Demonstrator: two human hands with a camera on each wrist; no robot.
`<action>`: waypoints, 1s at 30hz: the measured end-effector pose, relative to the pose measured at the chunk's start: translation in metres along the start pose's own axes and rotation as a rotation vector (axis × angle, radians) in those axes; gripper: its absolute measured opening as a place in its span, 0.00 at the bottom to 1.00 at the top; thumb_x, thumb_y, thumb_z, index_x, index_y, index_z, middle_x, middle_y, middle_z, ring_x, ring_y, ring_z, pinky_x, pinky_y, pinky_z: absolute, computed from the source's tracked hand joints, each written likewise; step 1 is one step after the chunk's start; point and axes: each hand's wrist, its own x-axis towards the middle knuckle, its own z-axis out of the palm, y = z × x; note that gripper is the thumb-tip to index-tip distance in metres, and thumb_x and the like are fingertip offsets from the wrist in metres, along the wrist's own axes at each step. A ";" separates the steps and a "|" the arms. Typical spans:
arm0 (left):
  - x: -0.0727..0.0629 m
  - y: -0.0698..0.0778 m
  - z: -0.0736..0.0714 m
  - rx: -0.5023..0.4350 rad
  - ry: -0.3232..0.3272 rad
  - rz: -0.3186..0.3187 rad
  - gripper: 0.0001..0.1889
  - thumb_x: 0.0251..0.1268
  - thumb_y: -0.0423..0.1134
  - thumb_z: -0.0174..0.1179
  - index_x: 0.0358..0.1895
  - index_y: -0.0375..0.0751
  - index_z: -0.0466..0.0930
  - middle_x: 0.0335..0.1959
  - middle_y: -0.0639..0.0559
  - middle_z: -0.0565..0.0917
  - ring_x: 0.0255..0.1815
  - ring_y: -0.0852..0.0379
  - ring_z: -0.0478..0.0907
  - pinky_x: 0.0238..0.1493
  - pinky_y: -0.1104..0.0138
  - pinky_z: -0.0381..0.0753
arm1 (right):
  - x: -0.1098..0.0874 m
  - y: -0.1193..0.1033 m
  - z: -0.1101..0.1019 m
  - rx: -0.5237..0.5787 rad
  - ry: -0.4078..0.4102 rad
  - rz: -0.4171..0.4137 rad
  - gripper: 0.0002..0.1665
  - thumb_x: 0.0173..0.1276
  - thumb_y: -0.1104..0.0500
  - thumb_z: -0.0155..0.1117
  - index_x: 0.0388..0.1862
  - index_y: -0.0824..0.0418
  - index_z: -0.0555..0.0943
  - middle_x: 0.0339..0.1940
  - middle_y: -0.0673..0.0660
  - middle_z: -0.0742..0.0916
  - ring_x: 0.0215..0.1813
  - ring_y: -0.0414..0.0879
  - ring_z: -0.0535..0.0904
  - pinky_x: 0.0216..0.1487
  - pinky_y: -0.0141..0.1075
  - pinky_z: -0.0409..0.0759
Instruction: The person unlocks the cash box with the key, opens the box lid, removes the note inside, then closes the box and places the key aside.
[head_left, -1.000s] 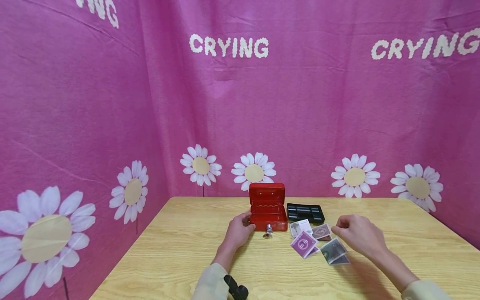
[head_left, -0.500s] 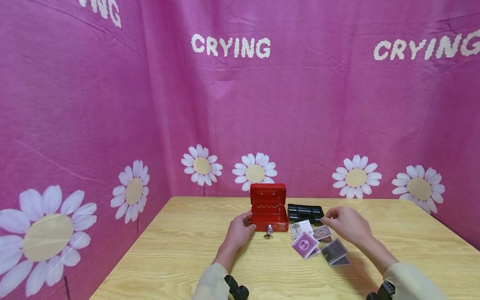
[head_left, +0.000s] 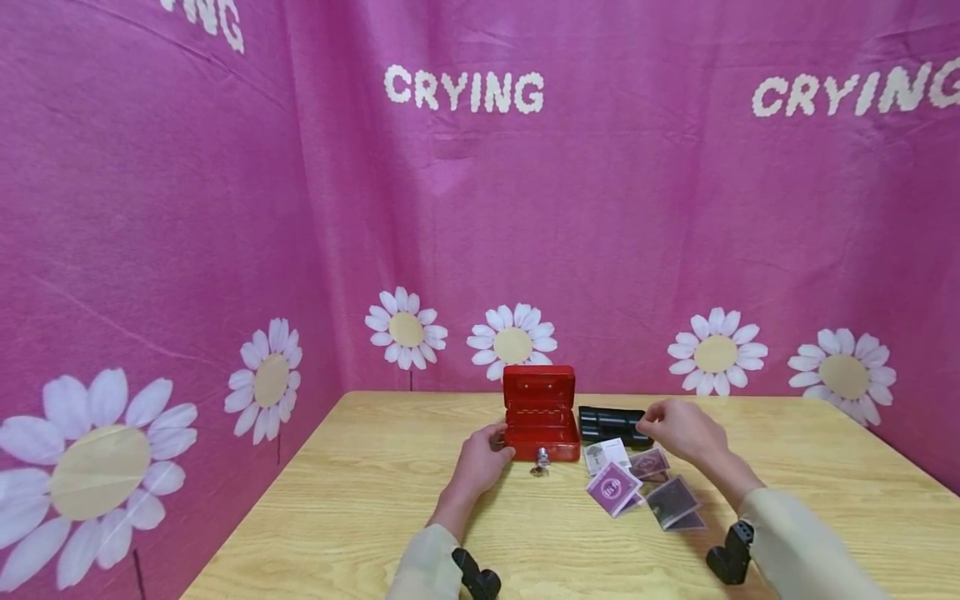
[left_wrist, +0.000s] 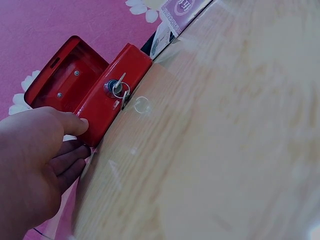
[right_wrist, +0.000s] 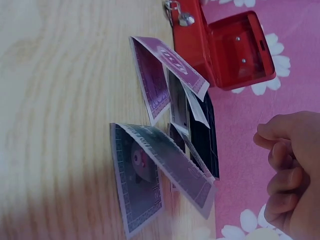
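Note:
A small red cash box (head_left: 542,421) stands on the table with its lid raised. Keys on a ring (left_wrist: 122,91) hang from the lock at its front. My left hand (head_left: 480,460) grips the box's left front corner; the thumb lies on the front face and the fingers round the side. Beside the box lies a black compartment tray (head_left: 609,422). Over the tray's right end is my right hand (head_left: 686,429), its fingers curled. In the right wrist view a gap shows between those fingers and the tray, and I see nothing held.
Folded play banknotes lie before the tray: a purple note (head_left: 613,487), a white note (head_left: 606,456), a brown note (head_left: 649,463) and a dark green note (head_left: 672,502). A pink curtain (head_left: 600,208) with daisies hangs behind the wooden table (head_left: 375,483).
My right hand has moved left and away from me, from beside the notes to the tray's right end. The left hand stays at the cash box.

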 end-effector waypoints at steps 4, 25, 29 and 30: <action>0.000 0.001 0.000 -0.001 -0.001 0.005 0.24 0.69 0.30 0.59 0.67 0.34 0.73 0.57 0.42 0.83 0.55 0.49 0.80 0.61 0.53 0.79 | 0.007 0.002 0.001 0.000 -0.003 0.001 0.14 0.67 0.50 0.64 0.40 0.58 0.87 0.31 0.52 0.85 0.31 0.44 0.75 0.26 0.37 0.68; -0.001 0.000 0.000 -0.014 -0.010 -0.003 0.23 0.69 0.30 0.59 0.67 0.34 0.73 0.57 0.41 0.83 0.53 0.50 0.80 0.59 0.55 0.80 | 0.032 0.019 0.013 0.014 -0.051 0.020 0.15 0.65 0.50 0.65 0.41 0.60 0.87 0.35 0.56 0.88 0.35 0.48 0.78 0.30 0.37 0.72; -0.002 0.002 -0.001 -0.013 -0.006 -0.006 0.24 0.69 0.30 0.59 0.67 0.34 0.72 0.58 0.41 0.83 0.54 0.49 0.80 0.60 0.54 0.80 | 0.037 0.021 0.016 0.019 -0.051 0.014 0.16 0.66 0.50 0.65 0.42 0.61 0.87 0.36 0.57 0.88 0.36 0.49 0.78 0.31 0.38 0.73; -0.002 0.003 -0.001 -0.012 -0.007 -0.004 0.24 0.69 0.30 0.59 0.67 0.33 0.72 0.58 0.41 0.83 0.55 0.49 0.80 0.61 0.54 0.80 | 0.038 0.021 0.016 0.019 -0.048 0.014 0.16 0.66 0.50 0.65 0.42 0.61 0.87 0.36 0.57 0.88 0.36 0.49 0.78 0.31 0.38 0.73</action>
